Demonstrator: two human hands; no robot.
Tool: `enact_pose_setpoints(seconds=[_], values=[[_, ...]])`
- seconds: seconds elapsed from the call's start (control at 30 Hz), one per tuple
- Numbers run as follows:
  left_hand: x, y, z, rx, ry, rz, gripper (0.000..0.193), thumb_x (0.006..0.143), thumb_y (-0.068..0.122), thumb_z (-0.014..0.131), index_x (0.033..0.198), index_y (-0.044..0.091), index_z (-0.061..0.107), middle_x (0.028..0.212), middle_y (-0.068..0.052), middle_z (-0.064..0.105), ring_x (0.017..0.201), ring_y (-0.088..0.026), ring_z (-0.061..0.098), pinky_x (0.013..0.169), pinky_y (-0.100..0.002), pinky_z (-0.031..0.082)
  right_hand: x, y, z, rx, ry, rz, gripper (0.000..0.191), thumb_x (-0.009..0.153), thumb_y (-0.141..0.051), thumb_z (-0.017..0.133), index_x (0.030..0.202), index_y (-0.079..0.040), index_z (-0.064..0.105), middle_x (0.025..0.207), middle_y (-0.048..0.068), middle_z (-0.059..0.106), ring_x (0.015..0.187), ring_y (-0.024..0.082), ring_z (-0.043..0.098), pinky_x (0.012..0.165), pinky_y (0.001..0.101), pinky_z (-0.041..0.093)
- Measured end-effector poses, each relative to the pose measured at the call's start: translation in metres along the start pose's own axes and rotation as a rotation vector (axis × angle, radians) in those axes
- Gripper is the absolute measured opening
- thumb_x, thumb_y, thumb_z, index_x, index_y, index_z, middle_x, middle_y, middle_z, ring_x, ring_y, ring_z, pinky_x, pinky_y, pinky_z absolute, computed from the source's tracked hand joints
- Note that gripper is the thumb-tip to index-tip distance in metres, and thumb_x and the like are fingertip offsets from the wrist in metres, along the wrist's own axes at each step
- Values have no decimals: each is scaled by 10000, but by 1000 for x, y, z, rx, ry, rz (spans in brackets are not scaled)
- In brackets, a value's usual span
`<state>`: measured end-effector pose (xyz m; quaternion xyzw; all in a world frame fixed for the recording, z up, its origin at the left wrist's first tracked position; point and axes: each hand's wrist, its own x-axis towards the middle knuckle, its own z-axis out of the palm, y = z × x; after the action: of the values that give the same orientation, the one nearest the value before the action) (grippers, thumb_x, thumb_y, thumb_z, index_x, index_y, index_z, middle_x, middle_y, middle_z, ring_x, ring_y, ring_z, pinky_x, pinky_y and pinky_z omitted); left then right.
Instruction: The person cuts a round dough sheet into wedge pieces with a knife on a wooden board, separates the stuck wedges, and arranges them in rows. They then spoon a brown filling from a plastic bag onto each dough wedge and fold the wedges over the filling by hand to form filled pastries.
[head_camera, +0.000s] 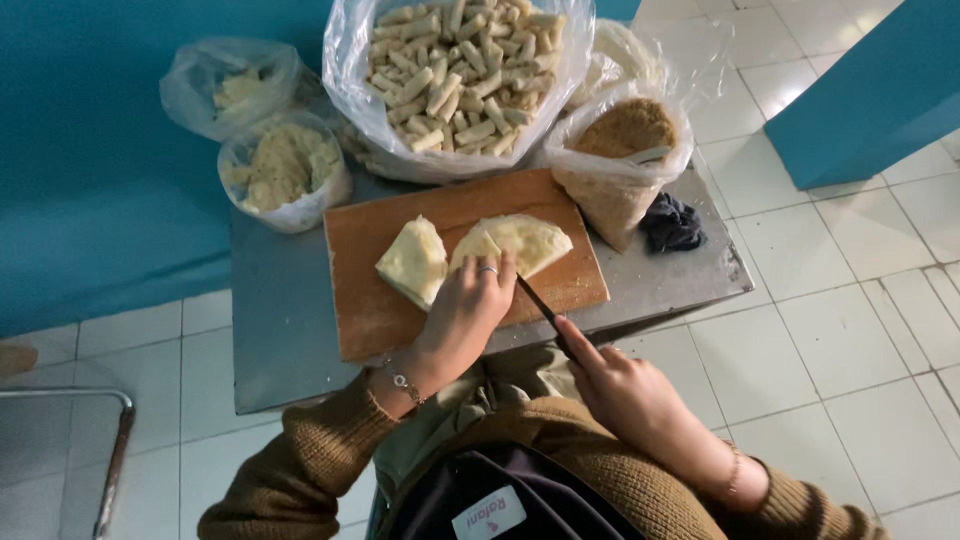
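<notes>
Two pale yellow pieces of thin folded dough lie on a wooden cutting board (365, 310): a left piece (412, 262) and a right piece (520, 243). My left hand (465, 310), wearing a ring and a wrist chain, presses flat on the near edge of the right piece. My right hand (620, 390) grips a dark knife (535, 300), index finger along its spine; the blade tip meets the dough beside my left fingers.
The board rests on a small grey metal table (280, 330). Behind it stand a big plastic bag of rolled pastries (460, 70), a bag of brown crumbs (625, 140), two bags of pale filling (285, 165), and a dark cloth (670, 222). White tiled floor surrounds it.
</notes>
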<state>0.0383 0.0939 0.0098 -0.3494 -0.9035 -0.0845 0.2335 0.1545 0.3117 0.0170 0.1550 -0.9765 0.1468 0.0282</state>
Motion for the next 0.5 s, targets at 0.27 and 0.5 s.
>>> enact_pose_setpoints(seconds=[0.27, 0.5], values=[[10, -46, -13, -500, -114, -315, 442, 824, -8, 683, 1264, -1, 642, 757, -216, 683, 668, -345, 697, 610, -431, 565, -1, 0, -33, 210, -71, 91, 648, 909, -208, 647, 1523, -181, 443, 694, 131, 710, 540, 334, 679, 526, 463, 537], [18, -66, -44, -619, -41, -305, 308, 825, 78, 709, 1131, 36, 708, 813, -205, 726, 741, -355, 728, 663, -441, 567, 2, -3, -69, 309, -250, 255, 639, 908, -234, 650, 1532, -248, 511, 641, 172, 703, 544, 356, 671, 552, 458, 521]])
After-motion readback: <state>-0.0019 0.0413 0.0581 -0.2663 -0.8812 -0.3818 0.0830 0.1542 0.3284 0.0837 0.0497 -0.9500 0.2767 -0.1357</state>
